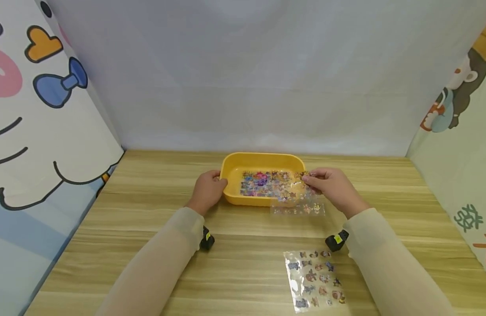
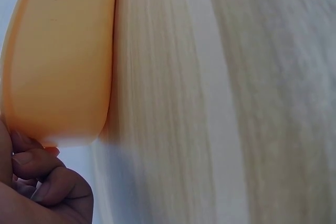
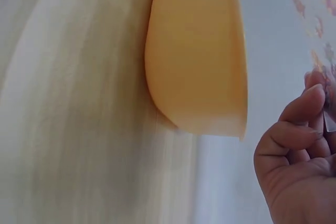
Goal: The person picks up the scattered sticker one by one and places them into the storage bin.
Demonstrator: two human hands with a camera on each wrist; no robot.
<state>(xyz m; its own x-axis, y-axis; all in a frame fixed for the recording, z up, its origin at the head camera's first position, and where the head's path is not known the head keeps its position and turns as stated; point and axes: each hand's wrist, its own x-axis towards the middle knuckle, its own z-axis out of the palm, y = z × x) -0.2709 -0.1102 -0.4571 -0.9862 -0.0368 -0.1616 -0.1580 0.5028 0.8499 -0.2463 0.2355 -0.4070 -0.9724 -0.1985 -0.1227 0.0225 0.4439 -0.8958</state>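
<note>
A shallow yellow tray stands on the table with colourful sticker sheets lying inside. My left hand grips the tray's left end, thumb at the rim; its curled fingers show at the tray's corner in the left wrist view. Over the tray's right end, my right hand pinches a clear sticker sheet by its edge. That sheet overhangs the front rim. In the right wrist view the right hand is raised beside the tray's end, apart from it.
Another clear sticker sheet with rows of small cartoon figures lies near the front of the wood-grain table. A white curtain hangs behind. Cartoon-printed cloths flank the sides. Black wrist cameras sit under both sleeves.
</note>
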